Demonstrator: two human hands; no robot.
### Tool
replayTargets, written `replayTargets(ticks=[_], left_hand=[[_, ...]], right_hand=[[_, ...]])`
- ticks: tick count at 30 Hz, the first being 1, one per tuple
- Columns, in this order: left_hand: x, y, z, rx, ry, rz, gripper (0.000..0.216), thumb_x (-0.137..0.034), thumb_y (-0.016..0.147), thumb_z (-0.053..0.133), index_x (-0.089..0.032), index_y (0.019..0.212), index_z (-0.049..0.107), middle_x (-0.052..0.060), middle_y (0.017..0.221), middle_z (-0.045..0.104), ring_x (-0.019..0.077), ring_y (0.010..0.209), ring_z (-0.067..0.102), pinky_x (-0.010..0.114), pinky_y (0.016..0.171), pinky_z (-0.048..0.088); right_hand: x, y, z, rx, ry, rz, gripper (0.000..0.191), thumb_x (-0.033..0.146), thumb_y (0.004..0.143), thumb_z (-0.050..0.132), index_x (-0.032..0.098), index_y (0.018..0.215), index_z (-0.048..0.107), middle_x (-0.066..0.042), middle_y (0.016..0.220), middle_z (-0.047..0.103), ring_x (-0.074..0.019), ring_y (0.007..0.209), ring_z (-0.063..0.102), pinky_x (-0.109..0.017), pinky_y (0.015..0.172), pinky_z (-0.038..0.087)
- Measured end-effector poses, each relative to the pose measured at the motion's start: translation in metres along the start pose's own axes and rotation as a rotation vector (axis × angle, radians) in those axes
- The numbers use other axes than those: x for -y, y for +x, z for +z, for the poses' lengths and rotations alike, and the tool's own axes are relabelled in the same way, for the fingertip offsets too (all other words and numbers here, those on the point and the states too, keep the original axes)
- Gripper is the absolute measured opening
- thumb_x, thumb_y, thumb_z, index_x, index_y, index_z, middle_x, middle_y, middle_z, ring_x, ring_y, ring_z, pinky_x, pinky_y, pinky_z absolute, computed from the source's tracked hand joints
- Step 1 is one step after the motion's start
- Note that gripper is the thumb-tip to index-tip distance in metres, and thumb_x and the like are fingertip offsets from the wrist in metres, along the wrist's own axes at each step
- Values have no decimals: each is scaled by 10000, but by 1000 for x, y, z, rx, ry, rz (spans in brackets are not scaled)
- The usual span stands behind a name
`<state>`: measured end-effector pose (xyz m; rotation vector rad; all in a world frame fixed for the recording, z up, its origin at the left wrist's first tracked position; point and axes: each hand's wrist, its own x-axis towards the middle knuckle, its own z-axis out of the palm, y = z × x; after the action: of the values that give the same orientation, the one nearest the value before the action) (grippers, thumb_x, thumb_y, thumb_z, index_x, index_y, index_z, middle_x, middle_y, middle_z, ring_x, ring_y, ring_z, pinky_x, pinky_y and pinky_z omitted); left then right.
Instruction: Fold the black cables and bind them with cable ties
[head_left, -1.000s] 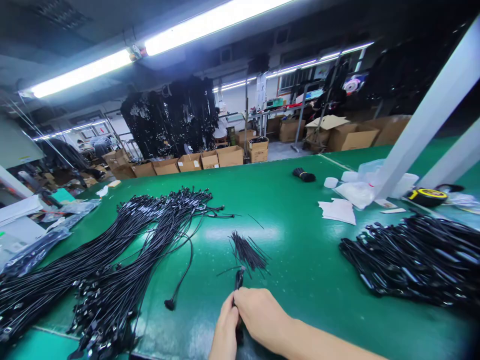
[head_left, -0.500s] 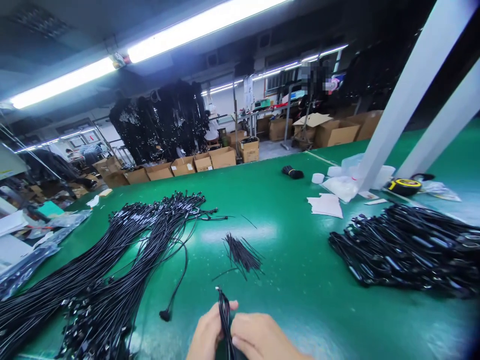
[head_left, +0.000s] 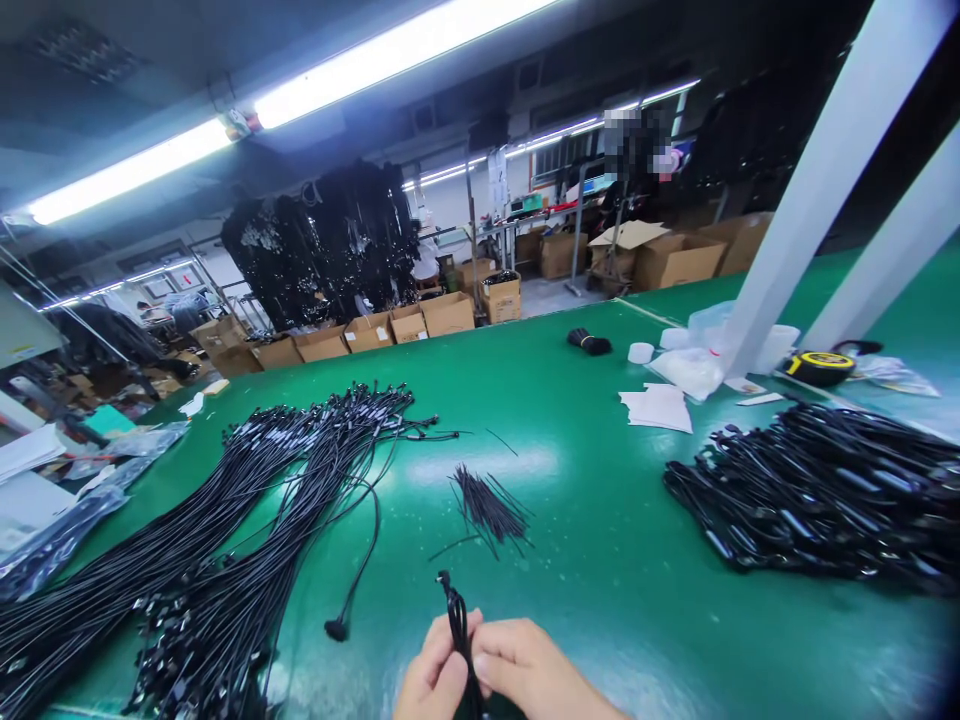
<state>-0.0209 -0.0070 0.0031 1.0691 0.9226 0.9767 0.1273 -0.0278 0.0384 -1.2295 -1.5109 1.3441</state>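
At the bottom edge of the head view, my left hand point(head_left: 433, 678) and my right hand point(head_left: 531, 672) are both closed on a folded black cable point(head_left: 456, 620) that sticks up between them. Its plug end points away from me. Just beyond lies a small heap of black twist ties point(head_left: 487, 508) on the green table point(head_left: 600, 560). One loose cable point(head_left: 358, 572) with a round plug lies to the left of my hands.
A long spread of black cables point(head_left: 225, 530) covers the table's left side. A pile of bundled cables point(head_left: 825, 495) lies at right. White papers point(head_left: 658, 408), plastic bags, a tape measure point(head_left: 819, 367) and white posts point(head_left: 817, 190) stand behind it. Cardboard boxes point(head_left: 450, 315) line the floor beyond.
My hands have drawn back toward me, away from the twist ties, and the cable's folded end has risen up between them. The view shifted a little.
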Motion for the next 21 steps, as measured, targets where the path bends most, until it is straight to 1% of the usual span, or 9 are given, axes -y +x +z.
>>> replayTargets(ticks=[2, 4, 8, 10, 12, 13, 15, 17, 21], left_hand=[[1, -1, 4, -4, -59, 21, 493, -570, 574, 751, -168, 860, 761, 159, 1091, 694, 326, 1100, 560, 386, 987, 363], [2, -1, 9, 3, -176, -27, 436, -555, 562, 768, -171, 765, 732, 154, 976, 726, 322, 1048, 597, 393, 927, 409], [-7, 4, 17, -168, -330, -107, 331, -469, 632, 767, -204, 716, 587, -10, 569, 642, 187, 745, 660, 288, 713, 478], [-15, 9, 20, -245, -348, -107, 343, -443, 649, 765, -212, 709, 518, -81, 512, 558, 87, 484, 547, 214, 535, 439], [-22, 13, 24, -271, -346, -64, 363, -421, 641, 777, -211, 704, 488, -99, 524, 548, 39, 403, 439, 174, 446, 377], [-24, 15, 27, -279, -355, -48, 355, -411, 643, 779, -211, 721, 496, -96, 545, 563, 34, 411, 437, 166, 442, 375], [-24, 17, 34, -296, -402, -59, 329, -372, 645, 788, -212, 786, 537, -82, 620, 610, 41, 485, 507, 165, 511, 431], [-20, 19, 42, -309, -463, -122, 352, -340, 634, 801, -205, 877, 585, -37, 754, 674, 68, 632, 600, 191, 648, 493], [-5, 22, 38, -206, -361, -165, 442, -400, 664, 756, -173, 1023, 635, 129, 1135, 675, 238, 1092, 598, 365, 977, 437]], right_hand=[[-8, 2, 2, 30, 159, 140, 244, 373, 751, 457, 200, 579, 467, 73, 444, 288, -105, 441, 289, -236, 510, 282], [-10, 2, -2, 62, 198, 156, 261, 392, 756, 473, 198, 582, 472, 72, 453, 297, -103, 449, 290, -235, 511, 287], [-1, -4, -23, -49, -157, 26, 261, 312, 770, 480, 182, 543, 485, 16, 578, 505, -143, 609, 468, -261, 629, 357], [3, -10, -29, -151, -289, 12, 230, 303, 832, 428, 195, 669, 547, -1, 688, 572, -162, 690, 521, -267, 668, 387], [3, -16, -26, -167, -294, -14, 159, 270, 835, 442, 214, 899, 577, -20, 862, 609, -166, 781, 559, -255, 694, 426], [1, -18, -22, -140, -278, -31, 234, 243, 803, 488, 222, 1026, 557, -33, 965, 611, -168, 827, 573, -250, 714, 447], [-9, -19, -10, -76, -278, -86, 548, 178, 711, 575, 220, 1244, 453, -79, 1185, 560, -193, 989, 572, -267, 818, 471], [-23, -19, 1, -67, -346, -152, 720, 129, 690, 575, 203, 1365, 338, -120, 1314, 488, -228, 1146, 513, -322, 954, 432], [-48, -19, -6, -165, -518, -235, 636, 68, 771, 410, 209, 1386, 332, -117, 1239, 552, -217, 1077, 572, -343, 909, 481]])
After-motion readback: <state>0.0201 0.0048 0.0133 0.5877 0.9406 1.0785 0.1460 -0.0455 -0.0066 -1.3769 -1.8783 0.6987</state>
